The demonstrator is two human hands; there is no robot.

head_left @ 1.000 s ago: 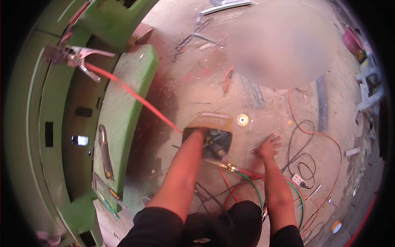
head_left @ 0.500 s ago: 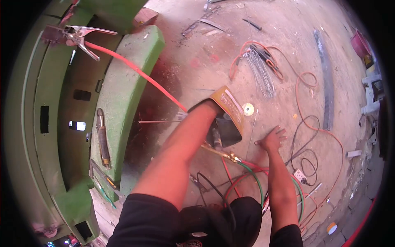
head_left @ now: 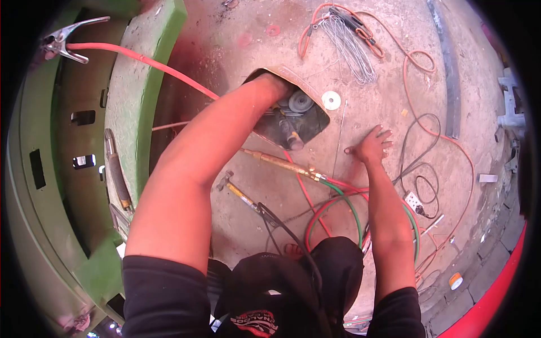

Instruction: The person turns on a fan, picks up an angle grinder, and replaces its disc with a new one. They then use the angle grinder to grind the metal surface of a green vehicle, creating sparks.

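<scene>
- Red and green hoses coil on the concrete floor by the person's knees, running to a brass torch.
- The right hand presses flat on the floor, fingers spread, holding nothing.
- Farther out, the left hand reaches into a welding shield, just beside a white disc; its grip is hidden.

Left arm stretched far forward, left hand half hidden; right hand beside it, planted flat, fingers spread.

A clamp, green frame, wire bundle.
</scene>
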